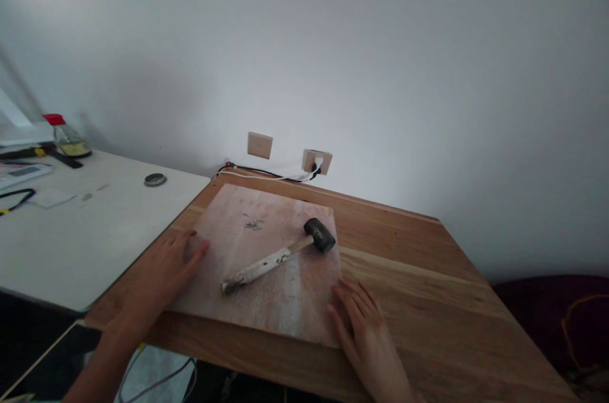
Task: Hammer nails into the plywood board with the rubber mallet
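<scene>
A pale, worn square board (219, 251) lies flat on the wooden table. My left hand (174, 263) rests at its left edge, fingers spread, thumb reaching over the board. At the right edge is my right hand (359, 320), its fingers stretched out and its thumb touching or close to the board's side. Between the hands a rubber mallet (266, 263) lies diagonally, black head to the upper right and white-stained handle toward the lower left. A small heap of short metal pieces (254, 224), perhaps nails or pins, sits behind the handle. Neither hand holds anything.
The wooden table (419, 282) meets a white wall with a socket and plug (318, 164); cables (271, 176) run along its back edge. On a white table (95, 231) to the left are a round lid (155, 179), a red-capped bottle (69, 136) and tools.
</scene>
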The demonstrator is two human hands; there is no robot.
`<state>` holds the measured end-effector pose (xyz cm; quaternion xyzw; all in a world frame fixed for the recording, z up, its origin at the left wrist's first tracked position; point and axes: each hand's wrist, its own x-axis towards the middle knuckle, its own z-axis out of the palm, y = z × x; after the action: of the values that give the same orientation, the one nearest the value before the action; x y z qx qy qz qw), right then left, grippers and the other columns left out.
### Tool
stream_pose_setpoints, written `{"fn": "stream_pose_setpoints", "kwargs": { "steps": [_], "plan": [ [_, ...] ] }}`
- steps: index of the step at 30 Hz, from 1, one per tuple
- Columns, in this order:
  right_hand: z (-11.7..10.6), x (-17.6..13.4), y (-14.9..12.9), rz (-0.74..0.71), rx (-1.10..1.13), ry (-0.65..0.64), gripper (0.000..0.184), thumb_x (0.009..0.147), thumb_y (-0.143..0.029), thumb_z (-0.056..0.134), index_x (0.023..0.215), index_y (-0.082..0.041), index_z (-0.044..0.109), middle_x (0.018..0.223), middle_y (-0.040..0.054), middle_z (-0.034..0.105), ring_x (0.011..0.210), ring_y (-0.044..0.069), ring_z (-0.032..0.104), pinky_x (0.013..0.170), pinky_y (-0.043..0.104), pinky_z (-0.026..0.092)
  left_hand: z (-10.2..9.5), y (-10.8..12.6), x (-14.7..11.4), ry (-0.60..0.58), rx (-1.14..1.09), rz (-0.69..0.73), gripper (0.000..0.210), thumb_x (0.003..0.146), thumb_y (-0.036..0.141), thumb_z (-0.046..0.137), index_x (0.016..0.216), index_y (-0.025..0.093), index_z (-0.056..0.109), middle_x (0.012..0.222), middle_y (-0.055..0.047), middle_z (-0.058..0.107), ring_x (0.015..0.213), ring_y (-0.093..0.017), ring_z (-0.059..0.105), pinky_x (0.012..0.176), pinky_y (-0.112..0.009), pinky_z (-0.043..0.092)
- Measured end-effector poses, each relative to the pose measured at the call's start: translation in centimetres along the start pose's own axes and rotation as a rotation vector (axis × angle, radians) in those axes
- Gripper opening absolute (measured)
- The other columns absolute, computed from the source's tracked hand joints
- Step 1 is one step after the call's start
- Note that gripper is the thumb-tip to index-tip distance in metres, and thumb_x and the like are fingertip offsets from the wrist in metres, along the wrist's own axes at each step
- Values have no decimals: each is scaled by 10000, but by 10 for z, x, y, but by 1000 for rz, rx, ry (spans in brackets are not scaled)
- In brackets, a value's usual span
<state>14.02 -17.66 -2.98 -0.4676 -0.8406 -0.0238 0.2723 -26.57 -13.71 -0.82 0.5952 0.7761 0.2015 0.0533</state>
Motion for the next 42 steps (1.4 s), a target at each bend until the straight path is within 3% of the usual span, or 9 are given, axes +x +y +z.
{"fn": "stream_pose_setpoints", "kwargs": {
  "steps": [4, 9, 12, 16, 20, 24, 30, 37, 42],
  "plan": [
    [-29, -28, 42, 119, -49, 42, 260, 1055, -380, 500, 1144, -218, 682, 1095, 100, 777, 1031, 285, 746, 937, 495, 601, 13, 24, -20, -92, -154, 132, 551, 937, 603, 413, 1186, 187, 674, 1187, -135, 742, 1150, -339, 673, 1062, -489, 507],
    [-55, -56, 74, 323, -23, 26, 340, 1053, -472, 481, 1232, -237, 649, 1141, 99, 769, 1049, 271, 754, 880, 421, 637, 35, 75, -47, -44, -206, 415, 457, 985, 514, 439, 1230, 201, 665, 1426, -148, 609, 1326, -329, 560, 1126, -537, 458],
    [-57, -63, 76, 366, -10, 38, 340, 1046, -467, 493, 1257, -245, 641, 1189, 108, 751, 1098, 282, 739, 897, 426, 637, 39, 129, -65, -202, -181, 628, 394, 990, 450, 515, 1291, 227, 636, 1366, -138, 649, 1283, -309, 587, 1097, -507, 482],
    [-51, -67, 71, 394, 18, 57, 321, 1051, -435, 480, 1259, -250, 640, 1230, 109, 727, 1113, 281, 729, 929, 440, 630, 45, 200, -80, -363, -56, 698, 436, 964, 444, 601, 1322, 195, 615, 1243, -159, 686, 1161, -351, 634, 988, -539, 527],
    [-50, -67, 66, 396, 38, 80, 306, 1044, -411, 499, 1259, -247, 642, 1258, 103, 709, 1144, 271, 712, 972, 433, 613, 58, 234, -79, -450, 10, 678, 297, 964, 317, 603, 1216, 165, 643, 1147, -158, 698, 1080, -334, 664, 900, -477, 552],
    [-58, -57, 63, 369, 82, 96, 279, 1043, -376, 506, 1243, -247, 652, 1256, 99, 702, 1140, 248, 707, 987, 400, 601, 58, 226, -69, -512, -98, 613, 199, 980, 270, 534, 1114, 179, 649, 1102, -135, 714, 1010, -287, 693, 846, -390, 537],
    [-70, -10, 73, 289, 162, 62, 262, 1036, -349, 519, 1204, -242, 689, 1186, 96, 722, 1041, 241, 724, 939, 376, 596, 31, 176, -52, -487, -569, 405, 368, 998, 518, 414, 877, 217, 589, 779, -43, 688, 721, -216, 671, 686, -319, 494],
    [-39, 95, 97, 14, 113, -284, 287, 1018, -176, 481, 1171, -173, 724, 1098, 120, 722, 1002, 229, 699, 923, 372, 554, 0, 101, -23, -216, -515, 21, 469, 851, 684, 509, 868, 227, 614, 751, -42, 695, 764, -275, 677, 662, -335, 513],
    [-10, 147, 98, -186, -127, -548, 226, 942, -71, 552, 1022, -154, 746, 1077, 134, 709, 1014, 241, 668, 884, 339, 499, -29, 69, -13, -115, -351, -78, 456, 819, 709, 496, 758, 257, 525, 589, 0, 570, 592, -244, 579, 593, -352, 473]
  ]
}}
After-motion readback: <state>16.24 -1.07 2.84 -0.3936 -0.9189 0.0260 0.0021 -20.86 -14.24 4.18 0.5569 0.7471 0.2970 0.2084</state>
